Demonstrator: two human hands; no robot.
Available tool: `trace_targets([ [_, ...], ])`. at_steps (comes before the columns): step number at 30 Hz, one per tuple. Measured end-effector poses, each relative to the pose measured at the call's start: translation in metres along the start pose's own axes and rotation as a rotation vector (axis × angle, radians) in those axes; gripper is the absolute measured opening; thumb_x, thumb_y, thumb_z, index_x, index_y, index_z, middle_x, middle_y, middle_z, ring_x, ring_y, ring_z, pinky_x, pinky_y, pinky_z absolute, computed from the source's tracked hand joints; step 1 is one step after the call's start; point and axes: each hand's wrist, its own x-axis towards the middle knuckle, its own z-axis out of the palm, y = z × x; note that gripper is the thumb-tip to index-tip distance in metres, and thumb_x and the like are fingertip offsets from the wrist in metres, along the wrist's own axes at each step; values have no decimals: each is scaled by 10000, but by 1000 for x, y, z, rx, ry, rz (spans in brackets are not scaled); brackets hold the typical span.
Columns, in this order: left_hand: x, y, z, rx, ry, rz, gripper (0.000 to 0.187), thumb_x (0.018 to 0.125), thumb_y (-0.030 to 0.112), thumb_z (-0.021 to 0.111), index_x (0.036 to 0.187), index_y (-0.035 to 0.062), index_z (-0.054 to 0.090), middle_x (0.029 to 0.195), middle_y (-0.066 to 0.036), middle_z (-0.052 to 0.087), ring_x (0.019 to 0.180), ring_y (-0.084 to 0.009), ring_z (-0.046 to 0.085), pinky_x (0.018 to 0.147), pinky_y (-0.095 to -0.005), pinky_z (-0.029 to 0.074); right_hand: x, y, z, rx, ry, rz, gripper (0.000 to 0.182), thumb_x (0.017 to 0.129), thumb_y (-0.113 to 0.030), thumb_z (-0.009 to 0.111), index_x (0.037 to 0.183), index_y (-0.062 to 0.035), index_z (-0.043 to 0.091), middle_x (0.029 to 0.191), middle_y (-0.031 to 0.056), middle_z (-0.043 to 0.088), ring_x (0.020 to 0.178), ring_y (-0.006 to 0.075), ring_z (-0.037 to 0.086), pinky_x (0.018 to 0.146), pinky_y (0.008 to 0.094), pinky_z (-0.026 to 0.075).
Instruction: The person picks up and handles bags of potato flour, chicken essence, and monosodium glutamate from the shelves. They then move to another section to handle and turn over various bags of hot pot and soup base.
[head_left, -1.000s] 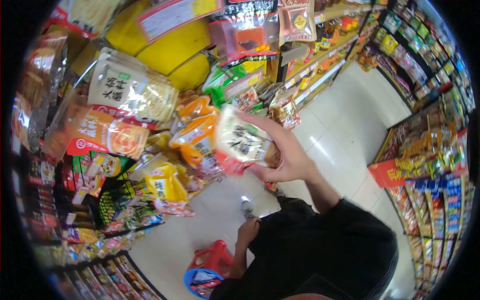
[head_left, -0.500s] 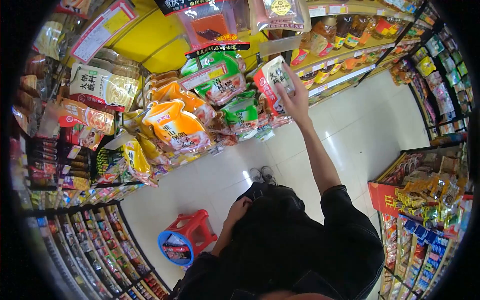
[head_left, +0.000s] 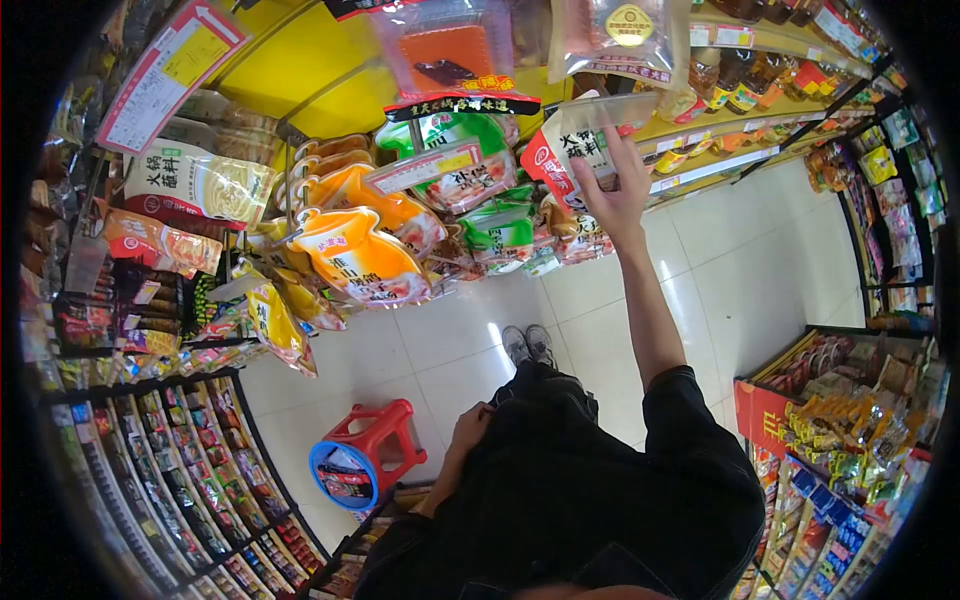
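Note:
In the head view my right hand reaches up to the shelf at a red and white hot-pot dipping sauce packet. Thumb and fingers are closed at the packet's right side, and a clear tag holder partly covers its top. My left hand rests low against my black clothing, fingers curled, their tips hidden. Just left of the sauce packet hang green soup-seasoning pouches and orange ones.
Larger bagged goods hang above the pouches. Bottles line the shelf at upper right. On the tiled floor stand a red stool and a blue basket with packets inside. A red-fronted display is at right.
My right hand and the sauce packet sit slightly further right and lower in view. The packet's top is now behind the clear tag holder. My left hand stays near my waist.

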Motion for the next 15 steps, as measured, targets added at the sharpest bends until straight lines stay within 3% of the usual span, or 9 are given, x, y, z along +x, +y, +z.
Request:
trace_targets([
  [4,10,1,-7,-41,55,-15,226,971,231,588,1129,101,684,954,-149,735,896,-322,716,789,-406,542,8,5,9,-65,58,-108,592,811,-82,850,1346,33,623,890,121,619,751,224,600,658,335,496],
  [11,41,22,-41,-118,134,12,211,973,207,582,1121,101,688,971,-138,747,924,-295,726,824,-401,548,12,5,10,-116,49,-112,583,820,-72,841,1353,23,626,887,119,625,759,229,609,686,342,502],
  [15,61,29,-56,-37,133,-2,201,973,205,587,1129,121,681,989,-151,749,957,-331,721,827,-422,552,11,4,4,-178,-8,-108,562,830,-63,830,1342,41,623,946,164,668,841,282,656,761,349,524],
])
